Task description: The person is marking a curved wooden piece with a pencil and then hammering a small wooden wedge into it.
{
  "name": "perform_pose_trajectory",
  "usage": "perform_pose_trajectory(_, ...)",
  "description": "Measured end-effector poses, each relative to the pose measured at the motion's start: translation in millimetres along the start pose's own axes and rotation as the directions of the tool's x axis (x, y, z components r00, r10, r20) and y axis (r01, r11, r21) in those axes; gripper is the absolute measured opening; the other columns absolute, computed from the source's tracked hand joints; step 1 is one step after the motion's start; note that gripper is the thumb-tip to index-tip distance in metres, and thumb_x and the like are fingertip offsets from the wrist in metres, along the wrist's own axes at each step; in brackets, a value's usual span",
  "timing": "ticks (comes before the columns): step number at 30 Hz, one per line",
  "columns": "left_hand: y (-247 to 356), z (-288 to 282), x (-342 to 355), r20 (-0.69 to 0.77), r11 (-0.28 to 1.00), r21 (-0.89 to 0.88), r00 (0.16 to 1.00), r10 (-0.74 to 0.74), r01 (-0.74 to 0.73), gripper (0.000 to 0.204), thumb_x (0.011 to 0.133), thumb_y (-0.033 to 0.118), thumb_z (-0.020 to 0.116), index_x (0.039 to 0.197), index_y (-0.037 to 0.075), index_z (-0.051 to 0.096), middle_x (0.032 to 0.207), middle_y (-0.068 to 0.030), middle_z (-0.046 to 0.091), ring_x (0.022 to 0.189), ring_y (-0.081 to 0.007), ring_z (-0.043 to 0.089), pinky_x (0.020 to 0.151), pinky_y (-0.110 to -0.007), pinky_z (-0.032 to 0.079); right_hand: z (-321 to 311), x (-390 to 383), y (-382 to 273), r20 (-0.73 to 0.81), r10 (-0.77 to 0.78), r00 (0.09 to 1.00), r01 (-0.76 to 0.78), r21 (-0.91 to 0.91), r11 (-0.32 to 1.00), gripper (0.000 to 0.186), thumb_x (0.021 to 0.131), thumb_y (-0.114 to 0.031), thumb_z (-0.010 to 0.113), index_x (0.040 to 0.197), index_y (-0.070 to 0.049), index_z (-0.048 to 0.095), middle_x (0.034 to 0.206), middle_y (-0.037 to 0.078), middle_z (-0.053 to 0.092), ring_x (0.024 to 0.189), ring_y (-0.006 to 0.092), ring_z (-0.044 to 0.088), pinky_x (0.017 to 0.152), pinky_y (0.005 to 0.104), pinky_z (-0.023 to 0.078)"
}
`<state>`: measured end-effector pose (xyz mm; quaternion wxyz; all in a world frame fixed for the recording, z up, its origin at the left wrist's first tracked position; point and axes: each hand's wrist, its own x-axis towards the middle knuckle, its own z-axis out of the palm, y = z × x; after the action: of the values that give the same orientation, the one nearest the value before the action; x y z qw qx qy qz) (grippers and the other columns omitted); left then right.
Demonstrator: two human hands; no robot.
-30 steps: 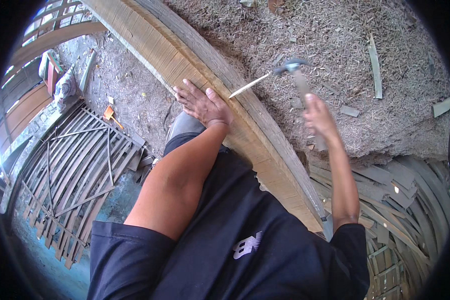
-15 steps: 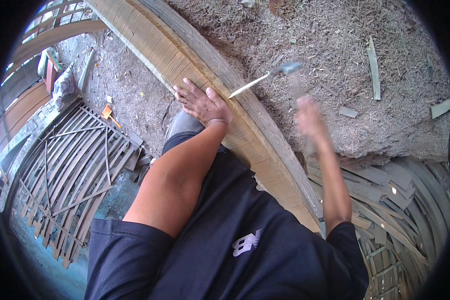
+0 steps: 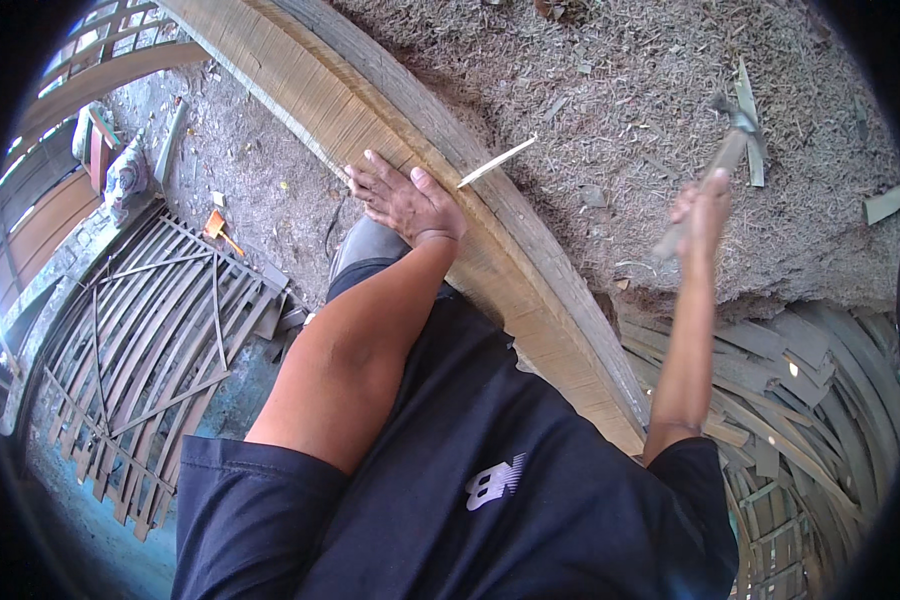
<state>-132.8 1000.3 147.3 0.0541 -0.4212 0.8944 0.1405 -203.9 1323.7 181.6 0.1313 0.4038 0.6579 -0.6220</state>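
My left hand (image 3: 402,200) lies open, palm down with fingers spread, on a long curved timber beam (image 3: 532,340) that runs diagonally under it. Beside my thumb a pale pointed wooden stick (image 3: 497,161) sticks out from the beam’s upper edge, angled up to the right. My right hand (image 3: 703,210) grips the wooden handle of a hammer (image 3: 738,118), raised to the right of the stick with the head pointing away from me and apart from it.
Wood shavings and scraps (image 3: 620,120) cover the ground beyond the beam. At left lie a slatted wooden frame (image 3: 145,370), an orange scraper (image 3: 215,223) and a bundled sack (image 3: 125,182). Stacked wooden strips (image 3: 790,400) fill the lower right.
My right hand and the hammer have swung to the right, away from the stick’s end where the head was earlier. My left hand stays in place.
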Motion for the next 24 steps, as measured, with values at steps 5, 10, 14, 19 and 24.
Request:
perform_pose_trajectory(5, 1, -1, 0, -0.010, 1.000, -0.010, 1.000, 0.018, -0.018, 0.078, 0.101, 0.040, 0.042, 0.167, 0.014, 0.011, 0.174, -0.0218, 0.000, 0.157, -0.0505, 0.002, 0.123, -0.067, 0.004, -4, 6, -11, 0.244, 0.437, 0.866, -0.189, -0.650, 0.736, 0.041, 0.112, -0.039, 0.039, 0.102, -0.005, 0.060, 0.070, -0.001, 0.055, 0.058, 0.0103, 0.058, 0.053, 0.0288, 0.054)
perform_pose_trajectory(10, 2, 1, 0, -0.014, 1.000, -0.003, 1.000, 0.008, -0.009, 0.077, 0.101, 0.040, 0.042, 0.167, 0.014, 0.011, 0.173, -0.0221, 0.000, 0.157, -0.0503, 0.003, 0.123, -0.066, 0.005, -10, 15, -12, 0.097, 0.122, 0.988, -0.092, -0.273, 0.957, 0.042, 0.111, -0.041, 0.040, 0.122, -0.005, 0.059, 0.077, 0.003, 0.060, 0.060, 0.0109, 0.059, 0.052, 0.0296, 0.054)
perform_pose_trajectory(14, 2, 0, 1, -0.011, 1.000, 0.012, 1.000, 0.007, -0.007, 0.077, 0.101, 0.039, 0.042, 0.167, 0.014, 0.010, 0.173, -0.0224, 0.000, 0.157, -0.0500, 0.004, 0.124, -0.065, 0.005, -3, 10, -17, 0.264, 0.383, 0.885, -0.112, -0.678, 0.726, 0.039, 0.111, -0.036, 0.041, 0.129, -0.006, 0.057, 0.071, 0.000, 0.055, 0.050, 0.0059, 0.050, 0.038, 0.0228, 0.043)
perform_pose_trajectory(19, 1, 0, 0, -0.033, 1.000, 0.018, 0.999, 0.021, -0.020, 0.077, 0.101, 0.037, 0.042, 0.167, 0.013, 0.010, 0.173, -0.0225, -0.001, 0.157, -0.0504, 0.003, 0.124, -0.065, 0.004, -5, 24, -17, 0.151, -0.039, 0.988, 0.086, -0.320, 0.944, 0.047, 0.109, -0.046, 0.047, 0.122, -0.002, 0.058, 0.069, -0.004, 0.056, 0.048, 0.0076, 0.048, 0.039, 0.0231, 0.041)
perform_pose_trajectory(24, 2, 0, 2, 0.005, 1.000, 0.015, 1.000, -0.011, 0.011, 0.078, 0.100, 0.035, 0.044, 0.167, 0.013, 0.010, 0.173, -0.0228, 0.000, 0.157, -0.0509, 0.004, 0.124, -0.065, 0.004, 1, 14, -15, 0.164, 0.302, 0.939, -0.115, -0.679, 0.726, 0.038, 0.112, -0.042, 0.043, 0.105, -0.007, 0.058, 0.069, -0.003, 0.056, 0.048, 0.0096, 0.049, 0.040, 0.0247, 0.042)
